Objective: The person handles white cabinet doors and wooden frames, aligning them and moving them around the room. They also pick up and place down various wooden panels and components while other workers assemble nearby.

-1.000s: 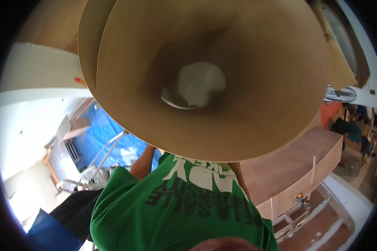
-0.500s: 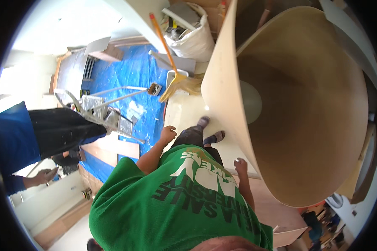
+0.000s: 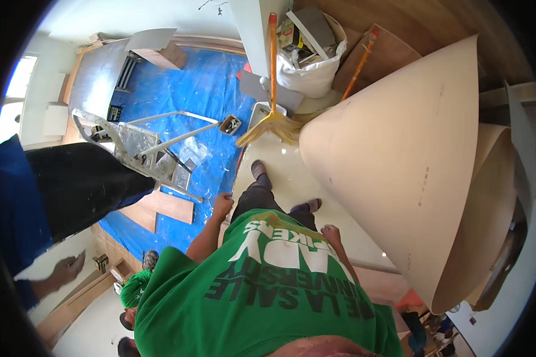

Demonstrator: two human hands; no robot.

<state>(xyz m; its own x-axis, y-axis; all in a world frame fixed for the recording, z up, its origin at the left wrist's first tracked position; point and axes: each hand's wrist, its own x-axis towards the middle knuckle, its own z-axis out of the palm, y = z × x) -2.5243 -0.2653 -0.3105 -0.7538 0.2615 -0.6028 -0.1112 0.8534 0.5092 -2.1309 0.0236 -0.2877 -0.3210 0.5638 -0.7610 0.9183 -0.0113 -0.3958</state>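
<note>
My left hand [image 3: 222, 204] hangs beside my left hip near the edge of the blue floor sheet, fingers loosely curled with nothing in them. On the other side, my right hand [image 3: 331, 233] is low by my right hip, its fingers curled in and no object visible in them. To the right stands a large, thin, tan board [image 3: 393, 154], bent into a cone-like curl. It is nearest to my right hand, with a gap between them. My feet [image 3: 307, 205] are on the pale floor.
A yellow broom [image 3: 272, 123] with an orange handle and a white sack [image 3: 309, 74] of scraps are ahead. A white stepladder [image 3: 175, 113] stands on the blue sheet [image 3: 161, 89]. At left are a co-worker's dark sleeve [image 3: 77, 190] and hand [image 3: 65, 272]. A green-capped person [image 3: 136, 288] is lower left.
The curled board now shows its outer face instead of its hollow inside. The sack and broom sit farther right in view. My left fingers have curled in. A green-capped person has come into view.
</note>
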